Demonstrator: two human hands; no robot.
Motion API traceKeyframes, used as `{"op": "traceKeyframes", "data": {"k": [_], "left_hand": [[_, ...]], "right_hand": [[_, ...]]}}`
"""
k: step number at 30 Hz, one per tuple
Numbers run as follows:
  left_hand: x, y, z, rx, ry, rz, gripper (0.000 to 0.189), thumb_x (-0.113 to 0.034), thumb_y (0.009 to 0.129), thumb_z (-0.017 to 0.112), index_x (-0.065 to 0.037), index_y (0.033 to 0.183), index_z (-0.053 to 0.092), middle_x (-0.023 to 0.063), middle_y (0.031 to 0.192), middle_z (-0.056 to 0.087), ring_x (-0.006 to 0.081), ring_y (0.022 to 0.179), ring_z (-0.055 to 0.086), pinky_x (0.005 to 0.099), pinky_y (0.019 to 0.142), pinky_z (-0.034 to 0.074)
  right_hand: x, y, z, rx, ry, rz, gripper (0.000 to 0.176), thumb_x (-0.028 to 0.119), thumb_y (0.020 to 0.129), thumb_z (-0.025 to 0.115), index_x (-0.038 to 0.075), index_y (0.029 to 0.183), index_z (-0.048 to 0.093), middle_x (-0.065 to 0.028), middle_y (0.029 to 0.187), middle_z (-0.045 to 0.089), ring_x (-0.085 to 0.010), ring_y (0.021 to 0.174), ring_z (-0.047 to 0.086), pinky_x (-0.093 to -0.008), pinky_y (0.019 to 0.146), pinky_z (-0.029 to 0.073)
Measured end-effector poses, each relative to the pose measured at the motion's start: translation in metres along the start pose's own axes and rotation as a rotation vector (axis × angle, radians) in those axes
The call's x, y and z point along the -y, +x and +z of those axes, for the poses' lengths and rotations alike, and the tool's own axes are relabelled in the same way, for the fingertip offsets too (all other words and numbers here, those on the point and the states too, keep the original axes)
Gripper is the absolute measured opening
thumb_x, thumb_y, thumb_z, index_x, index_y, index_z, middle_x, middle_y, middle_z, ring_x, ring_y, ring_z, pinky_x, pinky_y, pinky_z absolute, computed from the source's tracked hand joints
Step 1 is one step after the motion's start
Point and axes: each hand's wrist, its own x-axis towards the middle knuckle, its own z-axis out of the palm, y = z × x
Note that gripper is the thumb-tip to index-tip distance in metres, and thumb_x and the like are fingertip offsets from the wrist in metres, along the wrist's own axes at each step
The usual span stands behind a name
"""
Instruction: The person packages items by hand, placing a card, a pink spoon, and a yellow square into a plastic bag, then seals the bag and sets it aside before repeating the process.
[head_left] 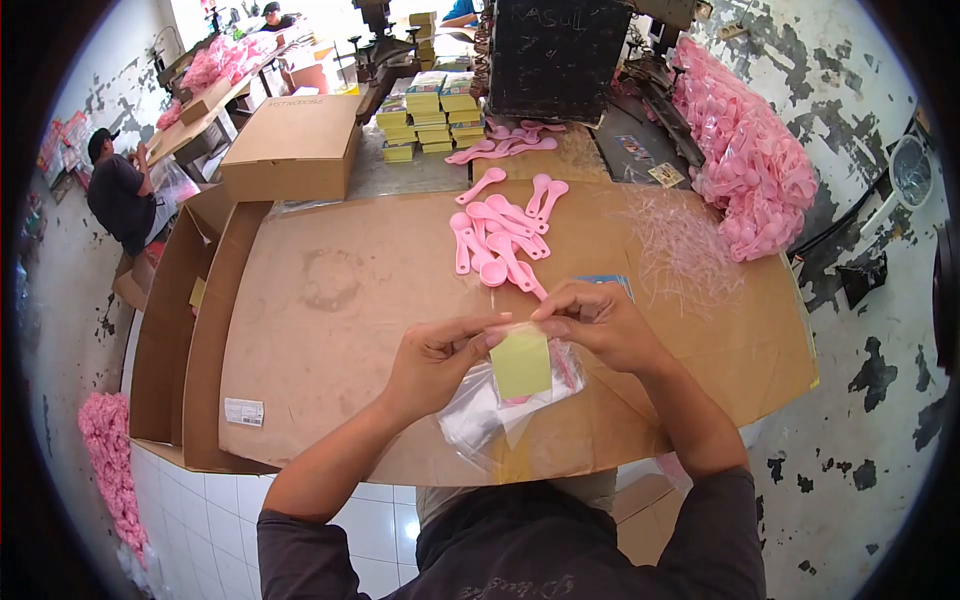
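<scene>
A small clear plastic bag with a yellow card (521, 364) hangs upright in front of me, pinched along its top edge by both hands. My left hand (432, 358) closes thumb and forefinger on the upper left corner. My right hand (600, 325) pinches the upper right corner. Below the card, several flat clear plastic bags (472, 416) lie on the cardboard, with something pink partly hidden among them. Just beyond my hands is a loose pile of pink plastic spoons (497, 232). A blue printed card (610, 282) lies partly hidden behind my right hand.
Cardboard (300, 380) covers the table. Stacks of yellow cards (430, 105) and a black machine (555, 60) stand at the back. A closed carton (290, 140) is at the left rear, a bundle of bagged pink spoons (745, 150) at the right. A person (125, 190) sits far left.
</scene>
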Motion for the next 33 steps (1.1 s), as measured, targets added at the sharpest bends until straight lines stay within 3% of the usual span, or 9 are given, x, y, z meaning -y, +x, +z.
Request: {"op": "traceKeyframes", "data": {"k": [4, 7, 10, 13, 16, 22, 29, 33], "left_hand": [[-0.005, 0.0, -0.008, 0.065, 0.091, 0.041, 0.028, 0.005, 0.098, 0.061, 0.002, 0.123, 0.072, 0.0095, 0.117, 0.074, 0.0122, 0.104, 0.068, 0.0275, 0.091, 0.056], [0.001, 0.0, -0.013, 0.083, 0.14, 0.047, 0.029, 0.003, 0.098, 0.059, 0.002, 0.124, 0.071, 0.0104, 0.118, 0.074, 0.0132, 0.106, 0.068, 0.0282, 0.092, 0.055], [-0.002, 0.001, -0.01, 0.09, 0.021, 0.107, 0.025, -0.011, 0.103, 0.063, -0.001, 0.124, 0.073, 0.0092, 0.111, 0.075, 0.0137, 0.1, 0.069, 0.0297, 0.088, 0.059], [-0.006, 0.002, -0.008, 0.06, -0.216, -0.073, 0.026, -0.013, 0.104, 0.061, 0.001, 0.123, 0.072, 0.011, 0.112, 0.075, 0.0145, 0.1, 0.07, 0.0306, 0.088, 0.06], [-0.003, 0.003, -0.008, 0.077, -0.026, -0.103, 0.029, -0.015, 0.106, 0.057, 0.002, 0.125, 0.07, 0.0097, 0.115, 0.074, 0.0131, 0.101, 0.069, 0.0302, 0.091, 0.058], [0.002, 0.006, -0.008, 0.101, -0.078, -0.156, 0.029, -0.005, 0.102, 0.064, 0.002, 0.13, 0.067, 0.0097, 0.114, 0.074, 0.0121, 0.1, 0.069, 0.0279, 0.091, 0.059], [0.001, 0.007, -0.007, 0.102, -0.09, -0.163, 0.03, -0.006, 0.102, 0.062, 0.003, 0.131, 0.066, 0.0104, 0.115, 0.073, 0.0125, 0.102, 0.069, 0.0287, 0.092, 0.059], [0.001, 0.007, -0.007, 0.093, -0.086, -0.151, 0.03, -0.005, 0.103, 0.06, 0.003, 0.131, 0.066, 0.0107, 0.116, 0.073, 0.0133, 0.103, 0.069, 0.0297, 0.092, 0.059]], "right_hand": [[-0.005, -0.001, -0.007, 0.027, -0.049, -0.038, 0.014, 0.003, 0.096, 0.069, 0.0, 0.109, 0.074, -0.0039, 0.104, 0.068, -0.0092, 0.094, 0.061, -0.025, 0.08, 0.049], [0.003, -0.002, -0.009, 0.038, -0.113, -0.041, 0.015, 0.004, 0.097, 0.068, 0.0, 0.11, 0.075, -0.0043, 0.104, 0.068, -0.0091, 0.092, 0.061, -0.025, 0.079, 0.048], [0.012, -0.003, -0.008, 0.037, -0.131, -0.012, 0.016, 0.006, 0.098, 0.068, 0.0, 0.11, 0.075, -0.0045, 0.103, 0.069, -0.0088, 0.092, 0.062, -0.0252, 0.079, 0.049], [0.014, -0.003, -0.006, 0.029, -0.111, 0.024, 0.016, 0.007, 0.097, 0.069, -0.001, 0.109, 0.075, -0.0047, 0.102, 0.07, -0.0086, 0.091, 0.062, -0.0253, 0.078, 0.05], [0.006, -0.002, -0.006, 0.019, -0.121, 0.038, 0.016, 0.006, 0.096, 0.071, -0.002, 0.109, 0.075, -0.0047, 0.102, 0.07, -0.0087, 0.09, 0.063, -0.0253, 0.078, 0.05], [0.001, 0.0, -0.008, 0.012, -0.13, 0.016, 0.015, 0.004, 0.095, 0.071, -0.002, 0.109, 0.074, -0.0046, 0.101, 0.07, -0.0095, 0.09, 0.063, -0.0258, 0.078, 0.051], [-0.004, 0.001, -0.008, 0.012, -0.21, -0.02, 0.01, 0.004, 0.097, 0.069, -0.002, 0.105, 0.071, -0.0042, 0.1, 0.069, -0.0095, 0.094, 0.063, -0.0268, 0.082, 0.052], [-0.009, 0.001, -0.007, -0.003, -0.122, -0.017, 0.022, 0.003, 0.098, 0.067, -0.001, 0.119, 0.065, -0.005, 0.1, 0.068, -0.0096, 0.094, 0.063, -0.027, 0.082, 0.052]]}}
